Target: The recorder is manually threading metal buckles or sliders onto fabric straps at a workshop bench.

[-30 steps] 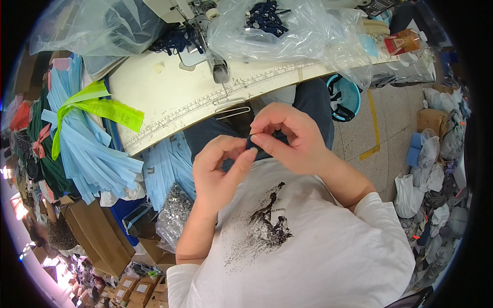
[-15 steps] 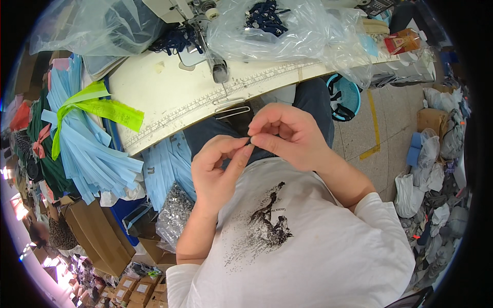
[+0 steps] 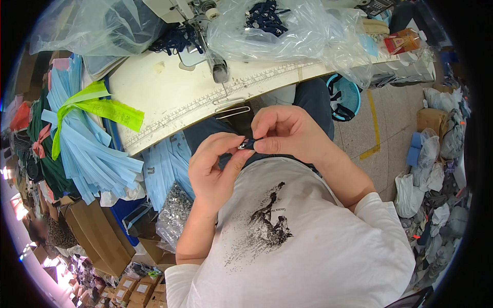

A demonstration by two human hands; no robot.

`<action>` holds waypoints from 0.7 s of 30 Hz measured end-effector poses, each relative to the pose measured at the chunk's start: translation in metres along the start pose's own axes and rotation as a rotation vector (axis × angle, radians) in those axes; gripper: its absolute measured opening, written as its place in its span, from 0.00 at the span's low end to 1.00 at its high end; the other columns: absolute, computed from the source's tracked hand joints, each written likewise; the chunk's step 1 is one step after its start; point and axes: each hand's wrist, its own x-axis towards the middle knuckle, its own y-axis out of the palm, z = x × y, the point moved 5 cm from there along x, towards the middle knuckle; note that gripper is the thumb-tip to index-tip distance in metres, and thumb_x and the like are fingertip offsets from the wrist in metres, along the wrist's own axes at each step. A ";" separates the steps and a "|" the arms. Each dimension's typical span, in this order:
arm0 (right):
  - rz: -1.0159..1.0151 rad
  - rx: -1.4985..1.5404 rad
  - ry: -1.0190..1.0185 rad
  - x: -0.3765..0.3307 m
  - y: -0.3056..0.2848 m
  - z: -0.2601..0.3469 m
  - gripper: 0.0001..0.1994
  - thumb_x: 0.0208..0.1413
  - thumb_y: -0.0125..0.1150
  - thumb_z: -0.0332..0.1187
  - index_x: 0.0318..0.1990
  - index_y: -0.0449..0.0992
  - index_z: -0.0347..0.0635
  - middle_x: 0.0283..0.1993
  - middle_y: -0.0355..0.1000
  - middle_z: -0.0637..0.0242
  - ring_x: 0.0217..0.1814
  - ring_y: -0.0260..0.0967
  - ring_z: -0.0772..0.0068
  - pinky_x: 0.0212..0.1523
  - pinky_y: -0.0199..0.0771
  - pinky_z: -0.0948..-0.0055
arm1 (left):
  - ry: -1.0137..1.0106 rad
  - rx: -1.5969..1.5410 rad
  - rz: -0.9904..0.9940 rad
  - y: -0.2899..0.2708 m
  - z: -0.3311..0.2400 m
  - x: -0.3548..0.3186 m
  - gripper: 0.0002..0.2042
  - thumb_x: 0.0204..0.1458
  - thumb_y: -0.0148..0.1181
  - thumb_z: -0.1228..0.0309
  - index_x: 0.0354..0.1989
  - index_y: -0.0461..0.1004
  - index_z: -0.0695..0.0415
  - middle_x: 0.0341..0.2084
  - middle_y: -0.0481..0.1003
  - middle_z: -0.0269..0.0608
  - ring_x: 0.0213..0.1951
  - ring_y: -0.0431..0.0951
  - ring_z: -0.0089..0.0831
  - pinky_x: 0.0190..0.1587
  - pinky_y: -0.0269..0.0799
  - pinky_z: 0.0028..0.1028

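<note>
Head view: small dark strap piece pinched between two hands

Near the centre of the frame, the small dark strap piece (image 3: 250, 143) was in the fingertips of both hands, in front of the white shirt (image 3: 318, 220). The left hand (image 3: 218, 164) pinched its shiny metal end between thumb and forefinger; the right hand (image 3: 290, 133) pinched its dark end likewise, its other fingers curled.

At top centre, an open clear plastic bag (image 3: 308, 43) held a tangle of dark blue straps (image 3: 267, 19) with metal bits. Left of the left forearm, a clear bag (image 3: 165, 241) held many small shiny pieces (image 3: 177, 208). Cardboard boxes (image 3: 92, 231) stood at lower left.

The strap piece's long axis ran roughly left to right, its metal end pointing left and slightly down.

The pale table (image 3: 164, 97) crossed the upper frame, a ruler scale (image 3: 251, 83) along its near edge and a sewing machine (image 3: 169, 10) at the top. A bright yellow-green band (image 3: 115, 113) lay around pale blue strips (image 3: 97, 149) at left. At right, a yellow line (image 3: 376, 123) marked the tiled floor (image 3: 393, 118), beside piled grey cloth (image 3: 454, 226).
</note>
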 end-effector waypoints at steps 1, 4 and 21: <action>0.004 0.045 -0.021 0.000 0.000 0.001 0.08 0.49 0.65 0.18 0.35 0.74 0.39 0.41 0.69 0.67 0.42 0.67 0.80 0.41 0.69 0.82 | -0.001 -0.027 0.008 0.000 0.000 0.000 0.12 0.42 0.66 0.86 0.37 0.77 0.64 0.34 0.77 0.43 0.32 0.75 0.26 0.35 0.71 0.21; -0.014 0.117 -0.073 0.001 0.000 0.000 0.06 0.51 0.64 0.20 0.34 0.75 0.40 0.41 0.70 0.64 0.39 0.67 0.79 0.39 0.70 0.81 | 0.019 -0.046 0.025 0.000 0.004 -0.001 0.13 0.41 0.66 0.88 0.37 0.76 0.65 0.34 0.77 0.43 0.32 0.76 0.25 0.35 0.71 0.21; -0.261 0.138 -0.122 0.008 -0.011 0.002 0.09 0.54 0.63 0.26 0.43 0.73 0.41 0.32 0.73 0.73 0.29 0.65 0.86 0.28 0.64 0.85 | -0.020 -0.360 0.152 0.005 0.003 -0.001 0.11 0.43 0.62 0.91 0.36 0.75 0.66 0.34 0.76 0.48 0.37 0.78 0.32 0.39 0.74 0.24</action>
